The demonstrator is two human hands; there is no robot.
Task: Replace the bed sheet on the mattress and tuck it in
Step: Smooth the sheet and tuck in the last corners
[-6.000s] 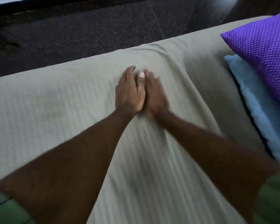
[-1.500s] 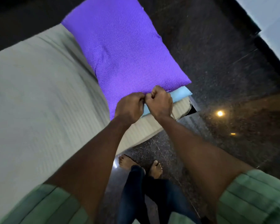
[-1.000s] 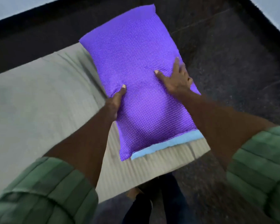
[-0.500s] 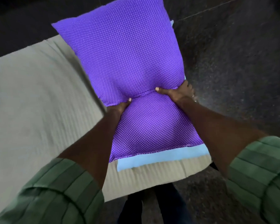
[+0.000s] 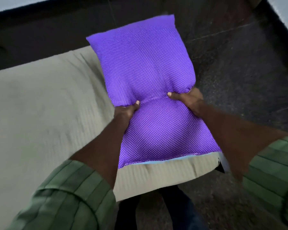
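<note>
Head view, smooth grey-green bed sheet (image 5: 40, 113) covering mattress, faintly ribbed.

A single head-worn camera looks steeply down and forward, close above both grips on the purple white-dotted fabric pillow (image 5: 145, 77); the bed's grey-beige ribbed sheet (image 5: 40, 113) spreads left of them.

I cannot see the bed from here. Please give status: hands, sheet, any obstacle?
Left hand and right hand grip purple pillow. Grey sheet spread on mattress. Pillow and blue layer cover bed end.
</note>
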